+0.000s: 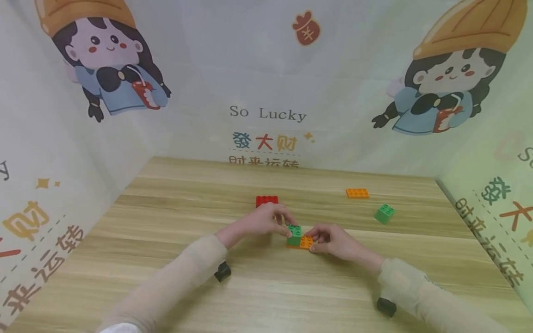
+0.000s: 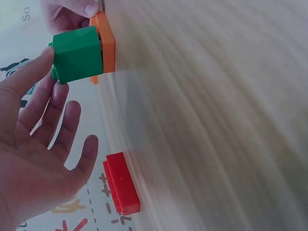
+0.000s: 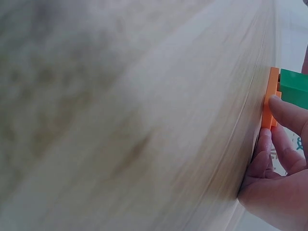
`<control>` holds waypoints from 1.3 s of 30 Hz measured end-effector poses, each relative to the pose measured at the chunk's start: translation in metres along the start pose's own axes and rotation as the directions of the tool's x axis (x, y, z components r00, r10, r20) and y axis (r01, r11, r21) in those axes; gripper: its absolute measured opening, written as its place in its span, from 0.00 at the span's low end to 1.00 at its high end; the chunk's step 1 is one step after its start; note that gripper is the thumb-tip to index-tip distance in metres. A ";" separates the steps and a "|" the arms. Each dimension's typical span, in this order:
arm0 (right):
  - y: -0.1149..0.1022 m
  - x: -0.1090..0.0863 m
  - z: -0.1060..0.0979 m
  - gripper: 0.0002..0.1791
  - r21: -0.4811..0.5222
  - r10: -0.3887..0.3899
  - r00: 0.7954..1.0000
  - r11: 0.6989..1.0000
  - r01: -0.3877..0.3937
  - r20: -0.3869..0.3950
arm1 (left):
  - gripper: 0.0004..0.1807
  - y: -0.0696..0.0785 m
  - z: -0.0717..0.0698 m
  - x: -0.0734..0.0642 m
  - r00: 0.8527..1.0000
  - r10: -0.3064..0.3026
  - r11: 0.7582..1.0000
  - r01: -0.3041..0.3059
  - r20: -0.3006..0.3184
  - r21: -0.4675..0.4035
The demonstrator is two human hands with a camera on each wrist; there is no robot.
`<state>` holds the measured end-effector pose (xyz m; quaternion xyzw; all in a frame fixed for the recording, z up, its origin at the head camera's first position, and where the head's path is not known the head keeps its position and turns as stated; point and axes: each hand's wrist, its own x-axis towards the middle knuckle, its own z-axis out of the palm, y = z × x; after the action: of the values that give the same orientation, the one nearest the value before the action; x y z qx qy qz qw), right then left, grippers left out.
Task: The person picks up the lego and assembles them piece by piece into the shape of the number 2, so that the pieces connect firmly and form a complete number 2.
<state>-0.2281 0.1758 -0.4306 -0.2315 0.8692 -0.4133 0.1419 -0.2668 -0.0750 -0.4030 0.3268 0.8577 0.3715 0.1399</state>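
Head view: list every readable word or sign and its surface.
"So Lucky": back cloth; "So": right cloth
"發大财": back cloth; "發大": right; "财": left cloth
"时来运转": back, cut off below; right; "来运转": left
"y": left
Yen-like sign: red pouch
Left's red character: cut off

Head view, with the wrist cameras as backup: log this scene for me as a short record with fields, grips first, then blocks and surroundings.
Left grip: pinching the green block
Right grip: pinching the orange plate at its right end
Fit: green block on the plate's left end; full seating unclear
Red brick: beyond the left grip, partly hidden in the head view
Spare orange plate: toward the far right of the table
Spare green block: nearer and to that plate's right
Backdrop: pale, printed with cartoon figures
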 end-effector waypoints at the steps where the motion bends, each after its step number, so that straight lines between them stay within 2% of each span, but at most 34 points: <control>1: 0.000 0.000 0.000 0.18 0.000 0.000 1.000 1.000 0.000 0.000 | 0.13 -0.001 0.000 0.001 1.000 0.000 1.000 0.000 0.005 -0.004; 9: 0.000 0.000 0.001 0.18 0.016 -0.011 1.000 1.000 0.011 -0.001 | 0.14 -0.004 -0.001 0.002 0.999 0.006 1.000 -0.004 0.048 -0.031; 22: 0.001 -0.001 0.002 0.18 0.013 0.008 1.000 1.000 -0.008 -0.016 | 0.14 -0.007 -0.001 0.002 0.998 0.035 0.999 -0.033 0.047 -0.040; 29: 0.001 -0.001 0.003 0.18 0.005 0.015 1.000 1.000 -0.015 -0.020 | 0.15 -0.009 -0.003 0.002 0.999 0.039 0.998 -0.038 0.028 -0.040; 39: 0.002 0.000 0.004 0.19 0.001 0.021 0.999 1.000 -0.021 -0.030 | 0.21 -0.013 -0.016 0.000 0.999 0.021 0.996 -0.023 -0.031 -0.086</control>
<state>-0.2273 0.1747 -0.4348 -0.2159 0.8736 -0.4154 0.1333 -0.2807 -0.0904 -0.4012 0.3242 0.8391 0.4147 0.1368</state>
